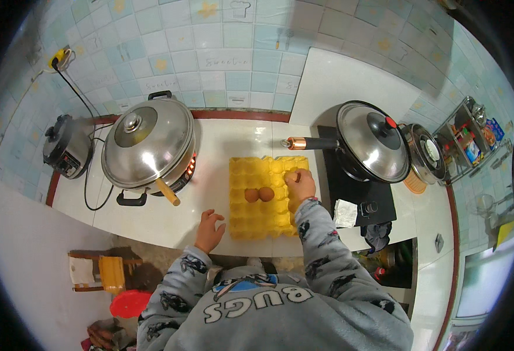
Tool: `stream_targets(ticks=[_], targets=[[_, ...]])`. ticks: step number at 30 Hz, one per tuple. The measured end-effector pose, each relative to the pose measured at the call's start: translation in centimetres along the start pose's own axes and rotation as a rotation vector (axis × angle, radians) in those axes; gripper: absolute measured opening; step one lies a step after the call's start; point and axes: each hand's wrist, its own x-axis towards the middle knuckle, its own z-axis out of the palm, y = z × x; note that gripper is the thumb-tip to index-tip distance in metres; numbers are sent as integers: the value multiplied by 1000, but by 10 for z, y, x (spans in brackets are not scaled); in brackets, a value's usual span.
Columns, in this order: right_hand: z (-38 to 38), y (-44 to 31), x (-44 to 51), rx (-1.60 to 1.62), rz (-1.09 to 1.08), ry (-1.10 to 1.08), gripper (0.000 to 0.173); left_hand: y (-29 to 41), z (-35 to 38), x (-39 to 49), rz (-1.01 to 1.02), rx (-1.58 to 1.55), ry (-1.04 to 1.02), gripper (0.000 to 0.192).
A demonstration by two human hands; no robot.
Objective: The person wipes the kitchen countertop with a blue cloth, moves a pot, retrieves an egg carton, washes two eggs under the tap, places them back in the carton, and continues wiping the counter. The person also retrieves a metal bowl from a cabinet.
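A yellow egg tray [244, 219] lies on the white countertop in front of me. Two brown eggs, a left one [251, 195] and a right one [266, 194], sit side by side near its middle. Over the tray's right side, my right hand [302, 186] is lowered with curled fingers; whether an egg is between the fingertips is hard to make out. My left hand [209, 231] hovers by the counter's front edge, left of the tray, fingers apart and nothing in it.
Left stands a large lidded steel pot [149, 145] on a glowing electric base, with a wooden handle [168, 192] jutting forward. Behind it is an electric cooker [67, 147] with a cord. A lidded wok [373, 142] rests on the black stove [353, 202], its handle [312, 143] pointing towards the tray.
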Motion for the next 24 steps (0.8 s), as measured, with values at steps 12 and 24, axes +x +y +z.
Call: stream_targets(ticks=[12,24], targets=[[14,20,2,-261,-135,31,31,-14,8,-9,47,89,-22,27],[-14,-54,-5,-61,-234,-196,38,44,-6,-7,164,0,-33,31]])
